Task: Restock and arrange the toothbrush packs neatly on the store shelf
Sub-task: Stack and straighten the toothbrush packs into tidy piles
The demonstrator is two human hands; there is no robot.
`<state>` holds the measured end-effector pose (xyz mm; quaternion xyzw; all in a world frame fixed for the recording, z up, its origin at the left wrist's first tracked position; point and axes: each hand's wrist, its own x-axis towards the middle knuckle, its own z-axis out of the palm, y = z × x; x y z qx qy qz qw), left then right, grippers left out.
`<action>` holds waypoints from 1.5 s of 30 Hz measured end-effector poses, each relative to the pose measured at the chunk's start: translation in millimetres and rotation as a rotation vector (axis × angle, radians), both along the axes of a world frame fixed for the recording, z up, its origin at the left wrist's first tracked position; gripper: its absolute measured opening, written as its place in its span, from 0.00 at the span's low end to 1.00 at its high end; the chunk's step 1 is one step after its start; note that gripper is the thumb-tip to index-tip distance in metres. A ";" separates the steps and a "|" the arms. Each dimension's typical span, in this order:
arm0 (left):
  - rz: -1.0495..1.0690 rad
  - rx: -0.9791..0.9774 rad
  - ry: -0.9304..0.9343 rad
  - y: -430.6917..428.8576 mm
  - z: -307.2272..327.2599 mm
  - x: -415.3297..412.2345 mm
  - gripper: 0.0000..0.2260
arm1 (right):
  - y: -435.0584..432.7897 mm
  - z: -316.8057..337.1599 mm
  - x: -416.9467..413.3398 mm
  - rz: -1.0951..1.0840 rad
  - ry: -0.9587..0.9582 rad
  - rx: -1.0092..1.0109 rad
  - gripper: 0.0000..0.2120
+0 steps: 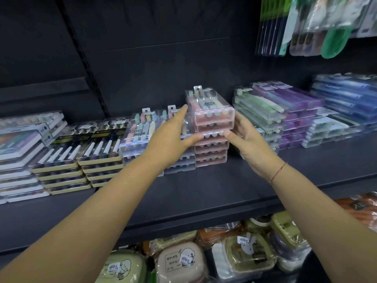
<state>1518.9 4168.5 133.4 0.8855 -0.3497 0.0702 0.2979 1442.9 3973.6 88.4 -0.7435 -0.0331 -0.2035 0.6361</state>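
A stack of clear pink toothbrush packs (211,119) stands at the middle of the dark shelf (204,193); its top packs sit slightly askew of the ones below. My left hand (169,139) lies against the stack's left side with straight fingers, thumb at the front edge of a pack. On the stack's right side my right hand (251,144) presses, thumb at the front, fingers partly hidden behind the packs. The top packs are held between both hands.
Pastel toothbrush packs (140,129) and black-and-cream packs (98,152) lie stacked to the left. Purple and green packs (285,111) and blue packs (346,99) lie to the right. Hanging packs (306,27) are at upper right. Wrapped lunch boxes (179,260) fill the shelf below.
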 end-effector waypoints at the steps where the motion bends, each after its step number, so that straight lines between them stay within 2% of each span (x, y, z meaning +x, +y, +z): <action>1: -0.012 -0.011 -0.004 -1.3 0.9 -2.6 0.37 | 3.1 1.2 -0.3 0.010 -0.013 -0.026 0.27; 5: -0.025 -0.069 -0.007 -3.3 -0.1 -8.7 0.34 | 9.4 0.0 1.5 0.005 -0.045 -0.069 0.22; 25: -0.017 -0.265 0.039 -4.8 -7.1 -3.2 0.32 | 0.5 -2.9 6.2 -0.085 -0.082 0.002 0.22; 30: -0.036 -0.359 0.108 -7.2 -2.5 -3.2 0.33 | 4.9 7.5 3.0 -0.106 -0.110 0.048 0.29; 35: -0.033 -0.414 0.164 -10.7 -2.4 0.7 0.25 | 8.6 13.7 4.5 -0.123 -0.155 0.002 0.23; 45: -0.023 -0.438 0.184 -10.5 -0.7 3.8 0.26 | 6.4 10.8 8.5 -0.123 -0.176 0.011 0.21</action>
